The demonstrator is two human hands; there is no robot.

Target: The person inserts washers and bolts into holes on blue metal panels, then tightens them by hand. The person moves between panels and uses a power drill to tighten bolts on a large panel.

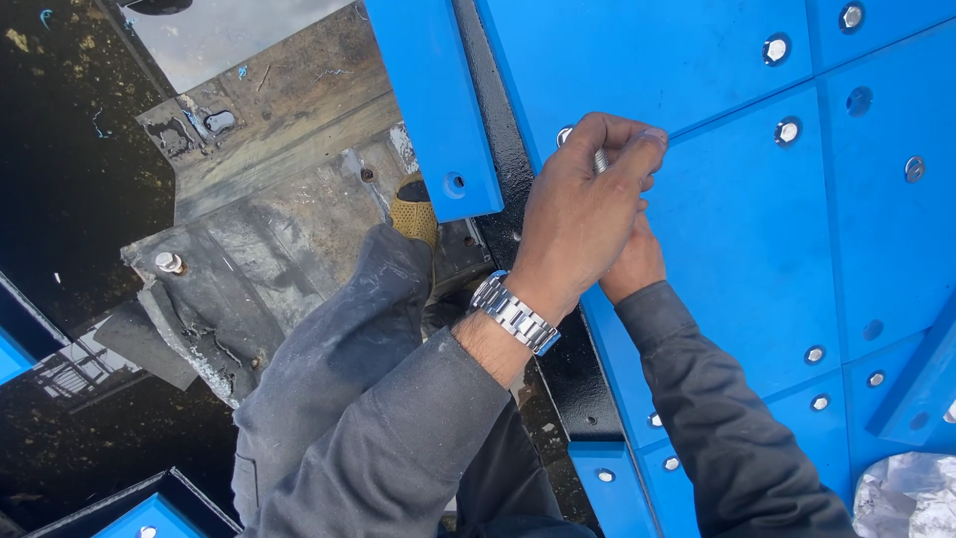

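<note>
My left hand (578,214), with a steel watch (515,314) on its wrist, lies over a large blue panel (737,219) near the panel's left edge. Its fingers are closed around a silver threaded bolt (600,159) that stands at a hole in the panel. My right hand (635,264) is tucked under the left one and pressed against the panel. Most of it is hidden, so its grip does not show. Both sleeves are grey.
Several silver bolt heads (787,131) dot the blue panels. A loose blue plank (438,100) leans to the left over a black steel frame (508,149). My grey trouser leg and tan boot (413,214) rest on a worn metal plate (249,269). White plastic (906,498) lies bottom right.
</note>
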